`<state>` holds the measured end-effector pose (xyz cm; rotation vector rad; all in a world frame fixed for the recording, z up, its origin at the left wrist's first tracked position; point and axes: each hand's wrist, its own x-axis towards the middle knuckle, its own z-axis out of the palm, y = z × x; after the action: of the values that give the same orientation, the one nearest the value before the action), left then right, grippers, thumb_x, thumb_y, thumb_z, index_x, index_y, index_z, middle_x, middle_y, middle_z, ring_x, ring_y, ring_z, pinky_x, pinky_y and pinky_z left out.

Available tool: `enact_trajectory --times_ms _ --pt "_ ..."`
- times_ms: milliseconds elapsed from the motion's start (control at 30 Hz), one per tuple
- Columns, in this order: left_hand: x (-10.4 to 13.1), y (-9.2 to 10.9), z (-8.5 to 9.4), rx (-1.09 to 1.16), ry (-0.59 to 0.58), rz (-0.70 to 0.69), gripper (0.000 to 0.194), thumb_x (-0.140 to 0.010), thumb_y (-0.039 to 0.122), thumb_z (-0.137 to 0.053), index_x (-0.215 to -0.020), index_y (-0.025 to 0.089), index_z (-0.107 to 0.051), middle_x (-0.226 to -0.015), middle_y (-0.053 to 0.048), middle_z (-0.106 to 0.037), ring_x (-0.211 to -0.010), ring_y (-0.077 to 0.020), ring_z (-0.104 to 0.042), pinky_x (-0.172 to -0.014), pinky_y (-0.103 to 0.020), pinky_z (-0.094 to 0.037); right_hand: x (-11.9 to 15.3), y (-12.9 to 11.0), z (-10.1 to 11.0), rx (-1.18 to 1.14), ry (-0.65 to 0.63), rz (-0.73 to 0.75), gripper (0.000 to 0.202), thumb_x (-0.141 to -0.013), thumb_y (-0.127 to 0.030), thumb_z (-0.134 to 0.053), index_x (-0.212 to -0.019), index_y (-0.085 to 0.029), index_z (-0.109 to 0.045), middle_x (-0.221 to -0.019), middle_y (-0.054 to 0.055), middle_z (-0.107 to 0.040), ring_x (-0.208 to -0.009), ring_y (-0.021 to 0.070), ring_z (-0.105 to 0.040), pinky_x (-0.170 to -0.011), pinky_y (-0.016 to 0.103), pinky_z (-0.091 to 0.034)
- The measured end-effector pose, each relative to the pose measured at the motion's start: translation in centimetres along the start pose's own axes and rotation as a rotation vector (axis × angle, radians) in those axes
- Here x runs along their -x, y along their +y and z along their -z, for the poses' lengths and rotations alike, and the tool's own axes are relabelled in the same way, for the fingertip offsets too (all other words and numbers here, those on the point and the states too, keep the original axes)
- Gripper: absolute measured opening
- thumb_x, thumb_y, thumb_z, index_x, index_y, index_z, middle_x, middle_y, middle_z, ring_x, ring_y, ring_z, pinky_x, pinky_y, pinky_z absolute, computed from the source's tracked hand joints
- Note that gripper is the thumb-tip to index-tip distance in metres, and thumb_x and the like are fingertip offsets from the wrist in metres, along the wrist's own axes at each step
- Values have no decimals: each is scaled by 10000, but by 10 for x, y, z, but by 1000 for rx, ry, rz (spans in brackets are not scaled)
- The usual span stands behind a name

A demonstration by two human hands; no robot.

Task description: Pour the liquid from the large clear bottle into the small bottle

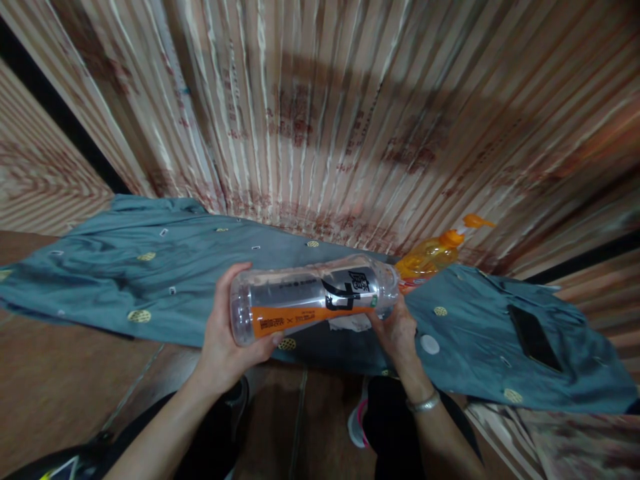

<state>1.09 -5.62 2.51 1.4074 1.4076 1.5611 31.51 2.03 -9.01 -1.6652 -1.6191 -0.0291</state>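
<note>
A clear plastic bottle [310, 297] with a silver and orange label lies almost level across both hands, its base to the left. My left hand [227, 340] is wrapped round the base end, thumb along the underside. My right hand [397, 330] grips the neck end, and its fingers are partly hidden behind the bottle. Just beyond the neck is an orange pump bottle [427, 259], tilted in the view, its lower part hidden by the clear bottle. A white round cap [429, 344] rests beside my right hand. White crumpled paper [353, 323] shows below the clear bottle.
A teal patterned cloth [185, 247] covers the low surface ahead. On its right part lies a black phone [534, 337]. Close behind stands a wall of striped, wrinkled sheeting [320, 133]. My legs and a shoe [357, 423] are below, over brown floor tiles [280, 427].
</note>
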Motion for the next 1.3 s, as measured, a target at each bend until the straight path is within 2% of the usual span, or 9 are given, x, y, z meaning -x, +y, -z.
enact_trajectory --times_ms 433,633,767,967,1167,1300 --pt "-6 -5 8 -44 -95 -29 903 -637 429 -841 -1408 248 -406 -1023 -17 -650 -839 -228 -666 -764 -381 -572 -1 1 -1 5 9 29 446 -884 -503 -581 -1209 -199 -591 -1099 204 -767 -1056 356 -750 -879 551 -612" --pt "-1 1 1 -18 -23 12 888 -650 438 -820 -1422 239 -429 -1028 -12 -639 -862 -220 -642 -786 -369 -544 0 0 0 16 -8 5 461 -871 -502 -587 -1191 -171 -588 -1115 230 -762 -1072 365 -752 -888 535 -610" --pt "-1 1 1 -36 -19 4 887 -645 443 -821 -1418 242 -434 -1039 -17 -637 -874 -226 -638 -797 -380 -544 -1 -3 1 8 -13 3 459 -879 -510 -579 -1183 -167 -592 -1124 235 -762 -1078 363 -752 -891 525 -606" --pt "-7 -5 9 -57 -121 -30 926 -639 430 -849 -1421 241 -391 -1004 -23 -643 -842 -245 -666 -766 -391 -573 -2 -2 2 -2 -25 -13 460 -880 -523 -597 -1171 -166 -605 -1129 235 -766 -1072 359 -751 -887 509 -603" --pt "-7 -5 9 -60 -84 -32 908 -644 442 -841 -1416 237 -409 -1070 -42 -641 -904 -258 -675 -820 -409 -576 -1 0 1 1 -21 -19 490 -869 -508 -615 -1215 -161 -595 -1132 225 -766 -1074 353 -750 -887 499 -604" --pt "-7 -6 8 -45 -104 -31 927 -623 435 -858 -1413 254 -407 -1051 -33 -638 -877 -249 -668 -790 -399 -578 -1 0 0 3 -10 1 448 -873 -494 -597 -1182 -169 -595 -1136 233 -764 -1065 358 -753 -886 518 -605"
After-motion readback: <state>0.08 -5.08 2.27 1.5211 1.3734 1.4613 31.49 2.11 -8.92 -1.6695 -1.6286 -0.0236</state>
